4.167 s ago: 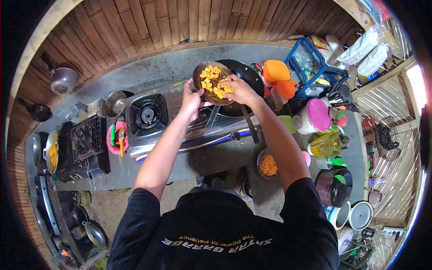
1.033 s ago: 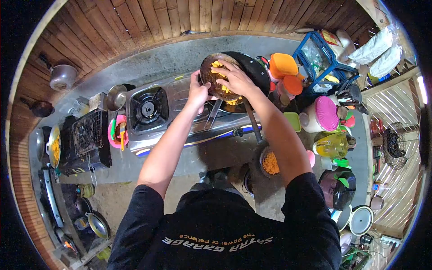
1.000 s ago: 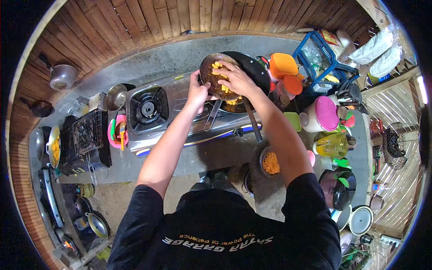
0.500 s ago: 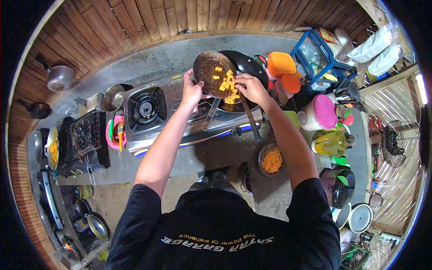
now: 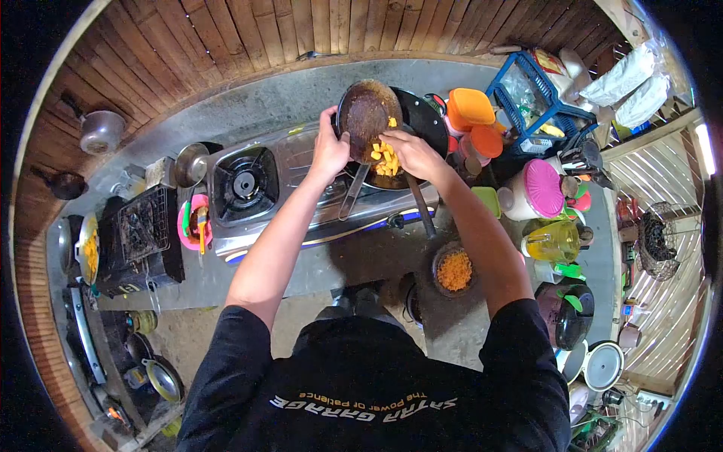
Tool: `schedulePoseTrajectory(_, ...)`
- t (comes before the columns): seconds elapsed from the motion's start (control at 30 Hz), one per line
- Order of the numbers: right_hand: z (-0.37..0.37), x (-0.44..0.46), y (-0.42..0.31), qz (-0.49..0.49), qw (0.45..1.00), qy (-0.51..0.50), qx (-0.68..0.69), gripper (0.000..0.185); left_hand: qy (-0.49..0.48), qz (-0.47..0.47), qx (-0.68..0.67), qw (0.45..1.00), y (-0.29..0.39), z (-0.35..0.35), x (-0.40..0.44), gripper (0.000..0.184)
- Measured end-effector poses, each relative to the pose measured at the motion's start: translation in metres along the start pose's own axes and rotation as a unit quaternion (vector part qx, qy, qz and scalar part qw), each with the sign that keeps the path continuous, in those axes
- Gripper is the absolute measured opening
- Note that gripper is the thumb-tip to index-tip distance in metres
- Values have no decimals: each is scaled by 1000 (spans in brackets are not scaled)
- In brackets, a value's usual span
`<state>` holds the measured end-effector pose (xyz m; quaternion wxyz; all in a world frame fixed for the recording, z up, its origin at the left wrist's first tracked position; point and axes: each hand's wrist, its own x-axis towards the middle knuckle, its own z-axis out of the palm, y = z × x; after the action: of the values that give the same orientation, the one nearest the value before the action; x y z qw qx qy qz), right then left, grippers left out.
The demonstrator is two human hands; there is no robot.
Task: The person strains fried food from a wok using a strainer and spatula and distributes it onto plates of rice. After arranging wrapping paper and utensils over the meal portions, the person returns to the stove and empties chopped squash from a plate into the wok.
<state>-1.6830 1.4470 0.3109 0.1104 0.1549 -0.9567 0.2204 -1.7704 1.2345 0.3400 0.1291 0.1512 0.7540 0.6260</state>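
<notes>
My left hand [image 5: 330, 151] grips the left rim of a worn brown round plate [image 5: 364, 113], thumb on its inner face. The plate is tilted over a black wok [image 5: 425, 120] on the stove's right burner. Yellow cubes [image 5: 385, 160] are bunched at the plate's lower right edge; whether some lie in the wok is hard to see. My right hand [image 5: 413, 154] is at those cubes with fingers stretched against the plate, partly hidden. A dark handle [image 5: 423, 211] and a metal utensil handle [image 5: 350, 202] stick out toward me below the plate.
A bare burner [image 5: 244, 182] is on the stove's left. A mortar of orange crumbly food [image 5: 455, 270] stands right of the stove front. Orange-lidded tubs [image 5: 471, 108], a pink-lidded container [image 5: 544, 188] and a blue rack [image 5: 527, 98] crowd the right. A pink bowl [image 5: 194, 222] sits left.
The plate and my left hand have shifted slightly right, with the plate tilted more. My right hand has swept over the plate, and the yellow cubes have gathered lower, with fewer left higher up.
</notes>
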Motion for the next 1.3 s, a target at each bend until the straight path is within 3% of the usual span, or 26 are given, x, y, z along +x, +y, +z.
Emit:
schedulePoseTrajectory(0.1,-4,-12,4,-4,1000,11,20,49,27,98,90,991,-3,1,3,55)
schedulePoseTrajectory(0.2,-6,-13,10,-17,997,52,60,45,21,101,134,986,7,1,-2,56)
schedulePoseTrajectory(0.3,-14,-5,4,31,989,145,27,46,2,144,153,978,7,1,-1,56)
schedulePoseTrajectory(0.33,-19,-3,0,105,989,101,29,52,1,154,161,975,7,1,-1,57)
schedulePoseTrajectory(0.43,-9,6,9,48,986,119,-109,60,-1,179,179,968,13,4,-3,57)
schedulePoseTrajectory(0.47,-7,4,4,81,991,75,-77,64,0,183,178,967,16,4,-4,57)
schedulePoseTrajectory(0.57,7,-7,1,49,993,43,-99,66,12,212,159,964,20,3,-2,57)
schedulePoseTrajectory(0.67,2,-21,-7,74,993,-74,-51,67,22,222,157,962,19,-5,1,57)
schedulePoseTrajectory(0.87,-17,-6,-34,25,987,108,-113,65,19,226,185,956,27,2,-6,56)
schedulePoseTrajectory(0.97,-7,-19,-33,-11,988,-22,-155,65,41,218,189,957,31,4,-8,55)
schedulePoseTrajectory(1.0,-9,-20,-29,45,970,-155,-181,66,54,216,186,957,32,1,-6,55)
schedulePoseTrajectory(1.1,-16,-23,-44,52,982,75,-166,66,66,211,186,957,31,-3,-3,57)
schedulePoseTrajectory(1.13,-19,-17,-50,34,979,110,-168,66,52,199,186,961,30,-1,-4,57)
schedulePoseTrajectory(1.23,-21,7,-81,7,987,101,-128,65,40,231,139,962,24,12,-4,54)
schedulePoseTrajectory(1.3,-4,1,-71,19,991,76,-108,66,37,190,133,972,33,11,-8,55)
